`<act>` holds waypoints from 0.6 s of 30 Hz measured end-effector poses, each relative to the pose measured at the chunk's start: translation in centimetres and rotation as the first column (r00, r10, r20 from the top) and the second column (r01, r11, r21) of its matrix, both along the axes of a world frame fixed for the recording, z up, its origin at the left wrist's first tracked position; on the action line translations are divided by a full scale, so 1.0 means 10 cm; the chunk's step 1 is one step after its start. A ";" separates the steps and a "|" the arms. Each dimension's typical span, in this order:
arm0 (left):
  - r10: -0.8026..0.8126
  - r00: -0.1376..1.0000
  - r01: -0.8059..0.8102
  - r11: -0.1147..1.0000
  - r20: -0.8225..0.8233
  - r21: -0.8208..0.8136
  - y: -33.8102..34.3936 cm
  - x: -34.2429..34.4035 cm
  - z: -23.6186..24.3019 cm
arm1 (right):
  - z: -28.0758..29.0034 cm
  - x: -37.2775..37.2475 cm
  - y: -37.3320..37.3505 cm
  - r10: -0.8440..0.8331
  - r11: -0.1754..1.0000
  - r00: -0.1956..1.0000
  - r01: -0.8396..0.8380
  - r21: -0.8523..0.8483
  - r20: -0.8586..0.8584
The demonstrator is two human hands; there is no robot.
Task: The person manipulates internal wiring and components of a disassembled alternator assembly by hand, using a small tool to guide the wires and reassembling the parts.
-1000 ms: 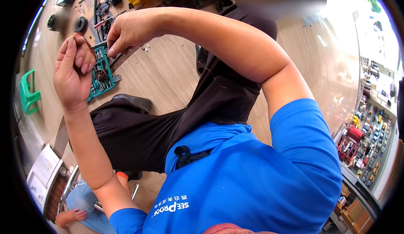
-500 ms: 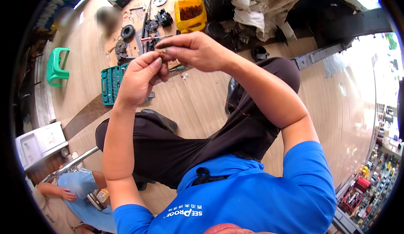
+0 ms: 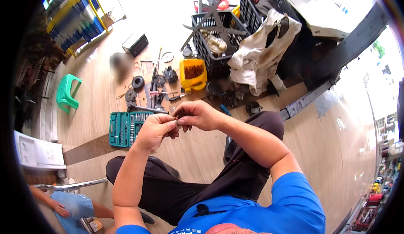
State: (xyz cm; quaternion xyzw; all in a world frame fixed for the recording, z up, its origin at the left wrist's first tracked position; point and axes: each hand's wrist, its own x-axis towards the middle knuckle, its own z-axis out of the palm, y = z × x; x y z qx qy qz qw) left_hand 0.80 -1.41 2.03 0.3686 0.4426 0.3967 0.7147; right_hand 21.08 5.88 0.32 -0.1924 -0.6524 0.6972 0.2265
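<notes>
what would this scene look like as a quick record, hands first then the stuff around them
left hand: pinching a small reddish piece at its fingertips
right hand: fingertips meeting the left's at that piece
teal tool case: open on the floor, left of the hands
yellow container: beyond the hands, reddish-brown bits inside
green stool: left of the case

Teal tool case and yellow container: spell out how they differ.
The teal tool case lies spread in two halves; the yellow container is one piece. The case holds rows of metal pieces, the container reddish-brown material. The case lies nearer the left hand than the container does. Both are open, contents showing.
</notes>
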 end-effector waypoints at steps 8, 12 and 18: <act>0.104 0.994 -0.103 0.994 -0.015 0.023 0.01 -0.06 -0.10 | -0.01 -0.10 -0.07 -0.168 0.980 0.985 0.163 0.115 0.035; 0.161 0.984 -0.151 0.979 -0.069 0.136 0.00 0.00 -0.11 | -0.01 -0.14 -0.06 -0.201 0.923 0.979 0.176 0.341 0.038; 0.045 0.997 -0.044 0.999 0.058 -0.024 0.08 0.16 -0.22 | 0.02 0.05 0.01 -0.256 0.866 0.966 0.220 0.449 0.019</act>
